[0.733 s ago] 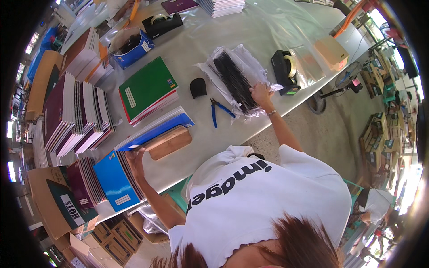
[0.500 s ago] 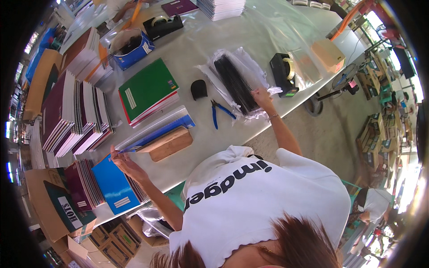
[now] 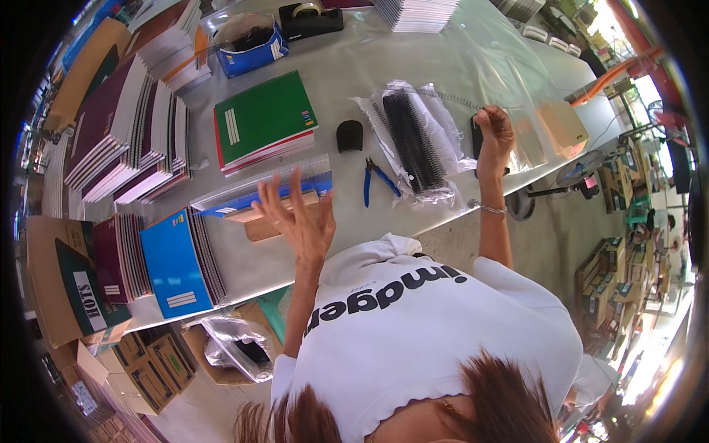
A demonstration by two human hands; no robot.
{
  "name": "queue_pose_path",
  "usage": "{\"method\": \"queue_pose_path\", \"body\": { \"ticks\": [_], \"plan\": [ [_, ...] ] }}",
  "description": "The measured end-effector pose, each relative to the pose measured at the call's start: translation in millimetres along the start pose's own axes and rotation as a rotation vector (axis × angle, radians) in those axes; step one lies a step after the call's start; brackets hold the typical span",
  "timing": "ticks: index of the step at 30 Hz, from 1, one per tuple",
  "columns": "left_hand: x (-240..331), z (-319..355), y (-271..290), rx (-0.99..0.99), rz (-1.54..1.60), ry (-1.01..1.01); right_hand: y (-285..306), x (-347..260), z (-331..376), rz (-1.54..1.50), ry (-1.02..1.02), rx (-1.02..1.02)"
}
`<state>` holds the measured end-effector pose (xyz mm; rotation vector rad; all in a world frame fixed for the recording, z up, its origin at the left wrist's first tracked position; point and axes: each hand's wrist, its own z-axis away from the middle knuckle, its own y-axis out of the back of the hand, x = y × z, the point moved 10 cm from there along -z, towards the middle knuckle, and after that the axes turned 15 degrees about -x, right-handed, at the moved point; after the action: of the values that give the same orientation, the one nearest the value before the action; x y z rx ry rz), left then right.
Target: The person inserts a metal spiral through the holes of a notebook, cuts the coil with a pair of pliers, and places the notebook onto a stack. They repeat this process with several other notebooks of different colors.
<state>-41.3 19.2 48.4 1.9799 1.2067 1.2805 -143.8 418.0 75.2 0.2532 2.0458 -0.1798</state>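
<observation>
My right hand (image 3: 495,140) is closed in a pinch on one end of a thin black binding coil (image 3: 452,97), which stretches left over the white wrapping. Below it a bundle of black binding coils (image 3: 413,140) lies on the opened white wrapping (image 3: 447,144). My left hand (image 3: 299,221) is open, fingers spread, over a wooden block (image 3: 262,229) and an unbound blue-covered notebook (image 3: 277,193) with punched holes along its edge. Between the hands lie blue-handled cutting pliers (image 3: 378,181) and a small black curved piece (image 3: 349,136).
Green and red notebooks (image 3: 266,118) are stacked beyond my left hand. Purple notebooks (image 3: 111,111) and blue notebooks (image 3: 177,258) stand at the left beside a carton (image 3: 55,280). A black tape dispenser (image 3: 314,22) stands at the back, a brown box (image 3: 561,129) at the right.
My right hand has lifted from the coil bundle and moved right, drawing one coil out. My left hand has moved right from the blue notebooks to above the wooden block.
</observation>
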Motion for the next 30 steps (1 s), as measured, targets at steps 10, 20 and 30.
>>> {"method": "queue_pose_path", "body": {
  "ticks": [10,20,30],
  "plan": [
    [12,-29,-22,0.014,-0.019,0.077,5,96,-32,-0.775,-0.217,-0.169],
    [6,-37,-21,0.035,-0.094,0.108,-205,-9,34,0.031,-0.192,-0.965],
    [11,-35,-17,0.04,-0.113,0.079,-247,-21,60,0.264,-0.027,-1.122]
  ]
}}
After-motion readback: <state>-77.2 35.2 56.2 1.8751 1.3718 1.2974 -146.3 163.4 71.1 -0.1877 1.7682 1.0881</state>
